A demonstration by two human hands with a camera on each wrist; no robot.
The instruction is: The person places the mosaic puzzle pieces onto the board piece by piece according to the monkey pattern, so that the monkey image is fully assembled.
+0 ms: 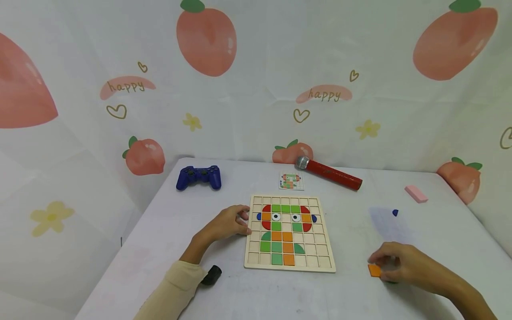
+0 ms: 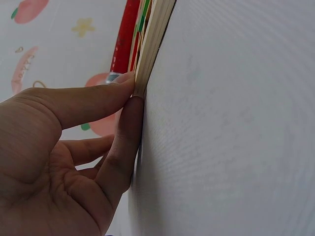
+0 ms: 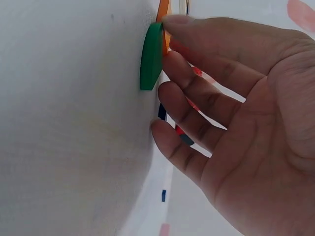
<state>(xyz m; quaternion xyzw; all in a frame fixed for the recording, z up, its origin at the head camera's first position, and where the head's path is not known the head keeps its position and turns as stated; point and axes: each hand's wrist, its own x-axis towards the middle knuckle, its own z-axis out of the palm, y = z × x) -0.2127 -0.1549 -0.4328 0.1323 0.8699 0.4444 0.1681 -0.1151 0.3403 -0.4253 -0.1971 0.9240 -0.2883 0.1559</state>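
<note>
A square wooden grid board (image 1: 316,261) lies mid-table, with red, green, orange and blue tiles and two eye tiles forming a figure. My left hand (image 1: 230,223) pinches its left edge between thumb and fingers; the left wrist view shows the board edge-on (image 2: 156,44). To the right of the board, my right hand (image 1: 408,266) pinches an orange square tile (image 1: 374,270) by its edges, low at the table. Beside the thumb is a green curved tile (image 3: 151,59), mostly hidden under the hand in the head view.
Behind the board lie a pattern card (image 1: 291,181) and a red microphone (image 1: 334,174). A blue game controller (image 1: 198,177) sits back left, a black cylinder (image 1: 212,275) by the left sleeve. On the right are a small blue piece (image 1: 395,213) and a pink block (image 1: 416,194).
</note>
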